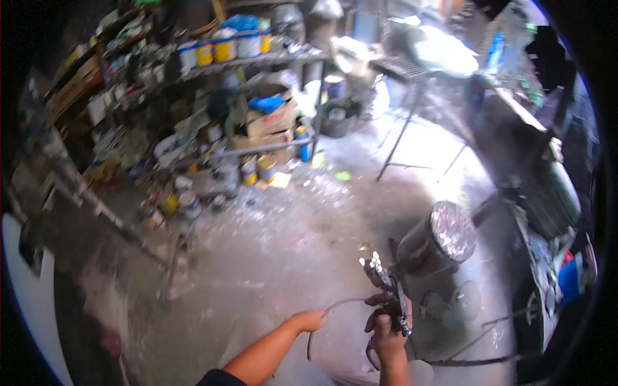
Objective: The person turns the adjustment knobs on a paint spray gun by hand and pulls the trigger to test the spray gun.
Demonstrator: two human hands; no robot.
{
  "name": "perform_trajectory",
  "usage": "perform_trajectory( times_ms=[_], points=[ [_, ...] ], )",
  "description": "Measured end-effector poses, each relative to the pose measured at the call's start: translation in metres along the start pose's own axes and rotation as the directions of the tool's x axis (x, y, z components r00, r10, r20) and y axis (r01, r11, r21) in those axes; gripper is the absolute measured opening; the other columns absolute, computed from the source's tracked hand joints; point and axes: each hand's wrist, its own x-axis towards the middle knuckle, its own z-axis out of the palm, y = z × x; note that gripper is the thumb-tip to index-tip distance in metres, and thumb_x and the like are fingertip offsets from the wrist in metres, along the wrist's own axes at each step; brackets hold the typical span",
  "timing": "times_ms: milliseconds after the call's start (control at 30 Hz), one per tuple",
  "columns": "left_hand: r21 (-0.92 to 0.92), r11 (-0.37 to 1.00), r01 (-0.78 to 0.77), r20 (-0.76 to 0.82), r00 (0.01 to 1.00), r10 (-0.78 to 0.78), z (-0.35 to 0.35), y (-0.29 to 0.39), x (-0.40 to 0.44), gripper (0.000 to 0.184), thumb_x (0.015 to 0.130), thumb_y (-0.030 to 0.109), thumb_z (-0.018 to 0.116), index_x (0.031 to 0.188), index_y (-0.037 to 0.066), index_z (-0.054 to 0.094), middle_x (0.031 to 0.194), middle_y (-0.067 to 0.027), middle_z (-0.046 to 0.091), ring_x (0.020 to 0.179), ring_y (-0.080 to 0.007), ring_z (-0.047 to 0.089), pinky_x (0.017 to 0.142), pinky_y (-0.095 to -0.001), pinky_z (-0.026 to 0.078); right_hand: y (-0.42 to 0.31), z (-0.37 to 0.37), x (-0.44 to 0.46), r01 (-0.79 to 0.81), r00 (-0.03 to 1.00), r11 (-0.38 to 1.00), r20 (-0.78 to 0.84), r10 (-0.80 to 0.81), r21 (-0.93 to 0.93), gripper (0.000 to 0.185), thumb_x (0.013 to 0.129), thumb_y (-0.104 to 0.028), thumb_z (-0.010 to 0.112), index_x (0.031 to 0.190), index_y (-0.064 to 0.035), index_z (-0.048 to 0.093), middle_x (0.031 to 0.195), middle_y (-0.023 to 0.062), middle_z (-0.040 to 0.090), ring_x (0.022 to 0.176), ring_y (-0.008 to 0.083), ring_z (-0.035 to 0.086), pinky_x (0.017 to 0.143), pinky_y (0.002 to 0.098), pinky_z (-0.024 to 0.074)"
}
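Observation:
A dark metal spray gun (393, 293) is gripped in my right hand (388, 338) at the lower middle, its silvery tip pointing up and to the left. A thin hose (310, 344) loops from near the gun round to the left. My left hand (310, 320) is closed on this hose where it curves, left of the gun and apart from it. The fingertips of my left hand are small and partly blurred. Just beyond the gun stands a dark drum (418, 248) with a paint-spattered lid.
Shelves (257, 61) with paint cans and clutter run along the back left. More cans (266, 168) stand on the stained floor (257, 257). A metal stand (402, 138) is at the back right. A thin rod (476, 361) lies at the lower right.

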Motion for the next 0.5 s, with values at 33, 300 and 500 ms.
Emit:
perform_trajectory(
  times_ms=[33, 300, 500],
  points=[
    [0.015, 0.999, 0.031, 0.03, 0.999, -0.032, -0.016, 0.006, -0.007, 0.05, 0.1, 0.034, 0.056, 0.137, 0.002, 0.059, 0.138, -0.0239, 0.062, 0.127, -0.0406, 0.059, 0.108, -0.0466, 0.046, -0.018, 0.004, 0.011, 0.108, 0.994, 0.994, -0.032, -0.107, 0.012, 0.059, 0.098, -0.033, 0.07, 0.135, 0.0072, 0.047, 0.103, 0.0194, 0.072, 0.059, 0.0111, 0.063, 0.054, 0.0246, 0.0514],
    [0.056, 0.998, 0.024, 0.062, 0.998, -0.028, -0.013, -0.029, 0.021, 0.061, 0.099, 0.044, 0.055, 0.144, 0.003, 0.055, 0.144, -0.0248, 0.057, 0.134, -0.0402, 0.055, 0.112, -0.0459, 0.043, -0.207, 0.039, 0.078, 0.43, 0.793, 0.814, -0.267, -0.548, -0.391, 0.04, 0.1, -0.009, 0.063, 0.135, 0.0003, 0.047, 0.109, 0.0099, 0.067, 0.061, 0.0065, 0.056, 0.053, 0.0208, 0.0463],
    [0.091, 0.995, 0.029, 0.052, 0.998, -0.034, -0.023, -0.039, 0.025, 0.064, 0.097, 0.044, 0.057, 0.146, 0.003, 0.054, 0.147, -0.0241, 0.055, 0.137, -0.0396, 0.052, 0.114, -0.0455, 0.042, -0.245, 0.051, 0.132, 0.542, 0.551, 0.592, -0.28, -0.786, -0.597, 0.037, 0.099, -0.021, 0.073, 0.126, -0.0036, 0.056, 0.095, 0.0084, 0.07, 0.07, 0.0095, 0.063, 0.059, 0.0255, 0.0487]
  ],
)
